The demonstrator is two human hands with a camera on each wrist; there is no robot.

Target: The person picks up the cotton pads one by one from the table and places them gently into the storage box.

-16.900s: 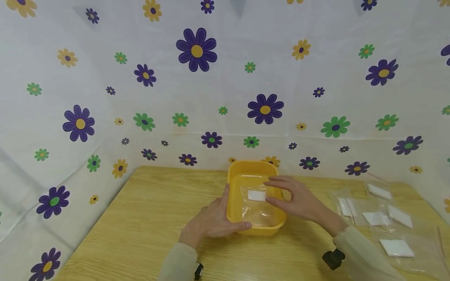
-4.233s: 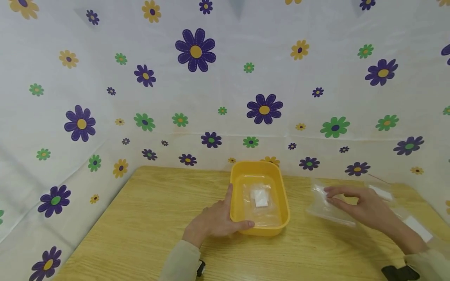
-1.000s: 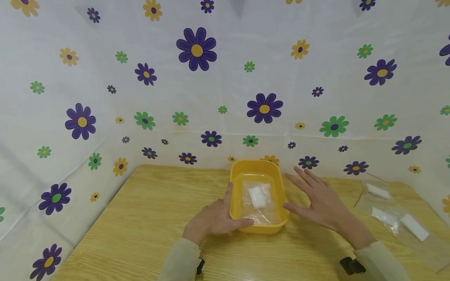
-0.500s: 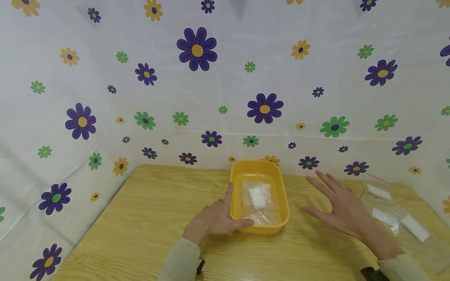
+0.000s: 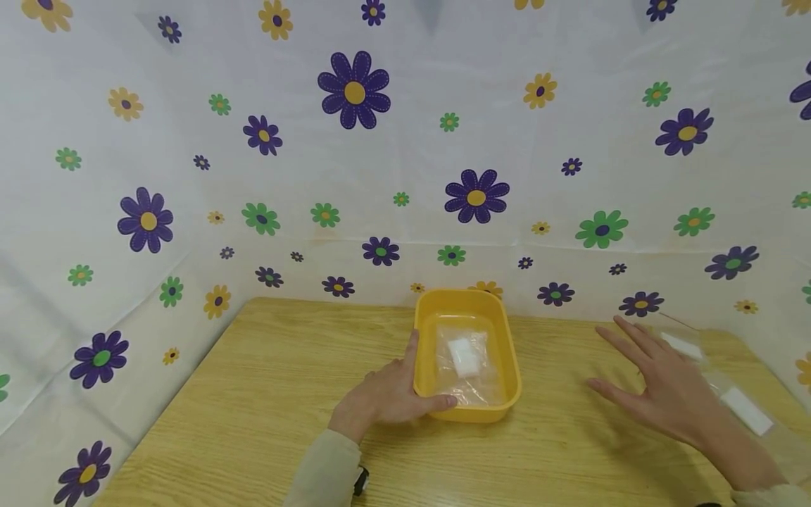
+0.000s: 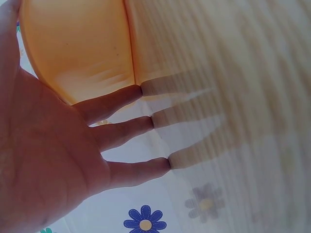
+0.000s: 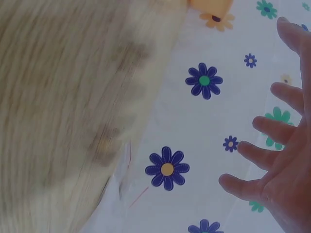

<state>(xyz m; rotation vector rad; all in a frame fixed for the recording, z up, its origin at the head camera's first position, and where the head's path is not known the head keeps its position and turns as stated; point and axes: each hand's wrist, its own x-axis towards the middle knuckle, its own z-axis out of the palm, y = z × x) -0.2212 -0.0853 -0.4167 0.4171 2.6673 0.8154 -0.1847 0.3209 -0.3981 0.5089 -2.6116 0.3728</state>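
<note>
A yellow plastic tub stands on the table, with clear plastic bags lying flat inside and a white rectangular piece showing in them. My left hand rests against the tub's left side, its thumb along the near rim. In the left wrist view, the other fingers are straight and spread, with their tips at the table. My right hand holds nothing and hovers over the table at the right, fingers spread. Under and beyond it lie clear bags with white pieces, partly hidden by this hand and forearm.
The wooden table reaches back to a white flowered cloth, which hangs behind and at both sides. The tub's far end is close to the cloth. Another bagged white piece lies by the table's back right.
Earlier, my right hand pinched a clear bag right of the tub; more bags now lie in the tub and fewer at right. Since then the right hand moved from the tub's rim rightward. Left stays.
</note>
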